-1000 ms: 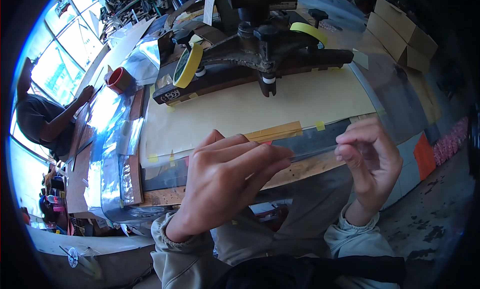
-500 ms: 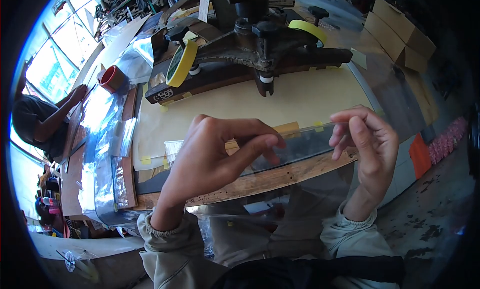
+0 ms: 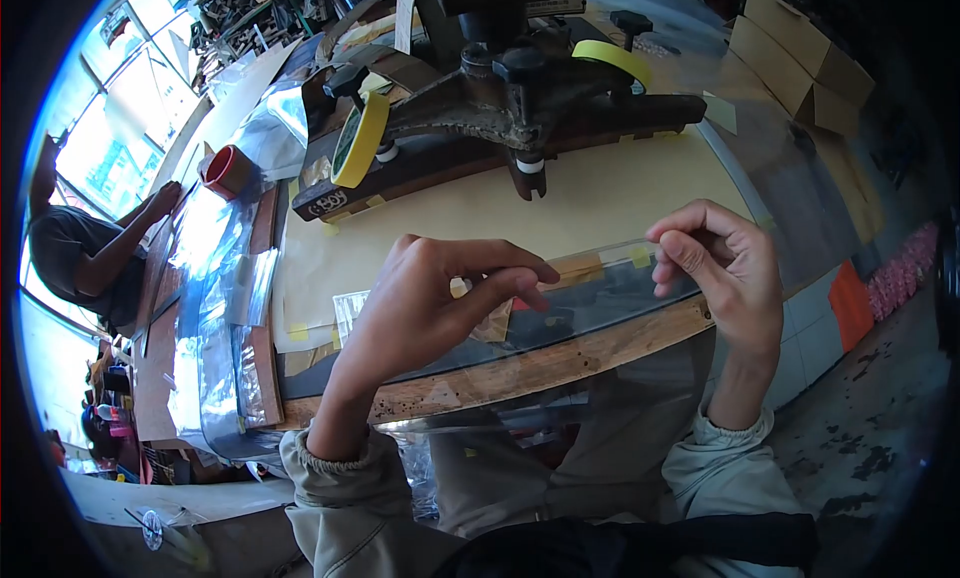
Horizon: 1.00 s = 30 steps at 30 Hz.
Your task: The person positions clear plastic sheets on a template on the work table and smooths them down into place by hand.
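A clear plastic sheet (image 3: 560,323) hangs between my hands over the near edge of the table, its top edge running from one to the other. My left hand (image 3: 440,303) pinches its left end between thumb and fingers. The right end is pinched by my right hand (image 3: 715,268). Beyond the hands lies a large cream sheet (image 3: 600,203) with small yellow tape pieces on it. Across its far side rests a dark bar with a black metal clamp (image 3: 510,108), and two yellow tape rolls (image 3: 361,141) (image 3: 611,63) hang on it.
A red tape roll (image 3: 228,172) stands at the left by shiny plastic film (image 3: 215,308). A person (image 3: 85,253) works at the table's far left. At the right are an open cardboard box (image 3: 800,63) and a pink bundle (image 3: 902,273).
Both hands have shifted a little, the left hand turning to a thumb-and-finger pinch. The clear sheet now shows stretched between them. The person at the left has moved their hands slightly.
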### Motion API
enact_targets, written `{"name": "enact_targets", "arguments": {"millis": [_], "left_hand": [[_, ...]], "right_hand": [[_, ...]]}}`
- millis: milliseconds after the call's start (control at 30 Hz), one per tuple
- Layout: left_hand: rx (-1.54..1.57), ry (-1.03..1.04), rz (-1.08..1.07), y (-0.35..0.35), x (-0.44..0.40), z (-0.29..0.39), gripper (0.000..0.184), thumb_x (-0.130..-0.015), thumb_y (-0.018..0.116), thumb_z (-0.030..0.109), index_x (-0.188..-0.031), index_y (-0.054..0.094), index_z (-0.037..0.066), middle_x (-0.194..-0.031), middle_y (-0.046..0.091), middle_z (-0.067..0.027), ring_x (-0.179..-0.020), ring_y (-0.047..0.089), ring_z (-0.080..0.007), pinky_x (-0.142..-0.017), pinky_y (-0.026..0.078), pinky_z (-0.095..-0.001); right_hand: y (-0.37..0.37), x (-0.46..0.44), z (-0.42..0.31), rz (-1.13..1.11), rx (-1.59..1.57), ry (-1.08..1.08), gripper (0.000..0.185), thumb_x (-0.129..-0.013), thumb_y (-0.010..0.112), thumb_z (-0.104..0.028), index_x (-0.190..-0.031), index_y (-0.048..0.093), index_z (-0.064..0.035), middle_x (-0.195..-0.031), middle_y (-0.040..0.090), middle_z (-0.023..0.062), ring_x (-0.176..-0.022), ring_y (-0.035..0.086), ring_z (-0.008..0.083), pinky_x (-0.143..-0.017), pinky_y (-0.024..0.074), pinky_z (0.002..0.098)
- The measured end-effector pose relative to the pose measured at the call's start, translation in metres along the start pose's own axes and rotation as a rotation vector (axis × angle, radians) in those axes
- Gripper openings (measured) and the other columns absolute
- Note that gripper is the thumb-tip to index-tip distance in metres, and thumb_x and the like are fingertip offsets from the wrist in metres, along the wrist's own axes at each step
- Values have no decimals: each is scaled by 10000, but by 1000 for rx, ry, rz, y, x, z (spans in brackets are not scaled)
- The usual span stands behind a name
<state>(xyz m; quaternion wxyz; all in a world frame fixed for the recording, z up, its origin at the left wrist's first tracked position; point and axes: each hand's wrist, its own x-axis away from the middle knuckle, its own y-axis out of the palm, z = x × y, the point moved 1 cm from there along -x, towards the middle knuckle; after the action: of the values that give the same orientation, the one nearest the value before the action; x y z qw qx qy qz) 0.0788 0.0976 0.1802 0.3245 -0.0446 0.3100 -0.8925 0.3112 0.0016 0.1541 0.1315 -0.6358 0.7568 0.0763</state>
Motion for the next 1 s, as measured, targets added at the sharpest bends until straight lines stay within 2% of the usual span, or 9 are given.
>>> {"name": "enact_targets", "arguments": {"millis": [167, 267, 333, 533, 567, 667, 800, 833, 1000], "left_hand": [[-1, 8, 10, 0, -2, -5, 160, -928, 618, 103, -1017, 727, 26, -839, 731, -53, -650, 619, -52, -527, 464, -205], [-40, 80, 52, -1, -6, -7, 167, -904, 652, 111, -1033, 717, 26, -817, 728, -45, -676, 635, -61, -573, 478, -216], [-52, 149, 91, -3, -9, -9, 208, -876, 694, 133, -1057, 706, 30, -797, 724, -33, -697, 649, -68, -624, 487, -235], [-210, -97, -28, -49, 8, -26, 264, -788, 792, 211, -983, 688, 66, -743, 714, 12, -702, 661, -52, -657, 405, -238], [-152, -56, -5, -55, 12, -32, 219, -790, 789, 207, -923, 679, 73, -736, 713, 11, -691, 661, -48, -635, 370, -224], [-165, -65, 70, -77, 22, -38, 161, -816, 761, 135, -908, 670, 39, -762, 714, 7, -728, 686, -66, -641, 472, -228], [15, -4, 303, -101, 22, -29, 346, -781, 781, 75, -1063, 591, 11, -800, 711, -84, -761, 692, -128, -759, 533, -249], [66, 15, 328, -110, 21, -24, 422, -803, 754, 45, -1164, 539, 10, -823, 707, -96, -810, 691, -138, -757, 535, -259], [54, 193, 420, -159, 16, 15, 451, -854, 684, -15, -1259, 489, 20, -900, 716, -99, -875, 681, -116, -791, 533, -246]], "right_hand": [[1, -7, -7, -22, 9, 33, 175, -922, 650, -119, -983, 655, 44, -798, 657, 66, -722, 639, 97, -645, 537, 243], [-8, -18, -13, -198, 71, 195, 175, -917, 654, -129, -978, 657, 35, -780, 656, 65, -705, 648, 104, -611, 535, 233], [-16, -22, -15, -172, 74, 169, 167, -914, 657, -133, -966, 661, 26, -770, 655, 63, -685, 648, 105, -576, 528, 225], [-50, -32, -22, -32, 111, 25, 126, -899, 665, -118, -917, 668, 7, -743, 650, 47, -655, 641, 103, -516, 510, 219], [-55, -31, -23, -13, 127, 20, 129, -897, 669, -122, -914, 668, 5, -742, 650, 46, -654, 640, 103, -517, 509, 220], [-66, -36, -27, 13, 147, -6, 143, -891, 682, -146, -922, 667, -7, -746, 650, 35, -660, 636, 99, -530, 500, 223], [-73, -63, -39, 48, 131, -105, 140, -887, 682, -141, -952, 660, -19, -764, 651, 29, -691, 637, 96, -576, 506, 225], [-74, -72, -45, 55, 130, -129, 139, -887, 681, -137, -961, 657, -21, -774, 652, 30, -703, 638, 96, -590, 510, 226], [-76, -110, -107, -88, 216, -200, 133, -876, 659, -81, -989, 634, -14, -845, 656, 53, -773, 649, 118, -667, 534, 251]]}}
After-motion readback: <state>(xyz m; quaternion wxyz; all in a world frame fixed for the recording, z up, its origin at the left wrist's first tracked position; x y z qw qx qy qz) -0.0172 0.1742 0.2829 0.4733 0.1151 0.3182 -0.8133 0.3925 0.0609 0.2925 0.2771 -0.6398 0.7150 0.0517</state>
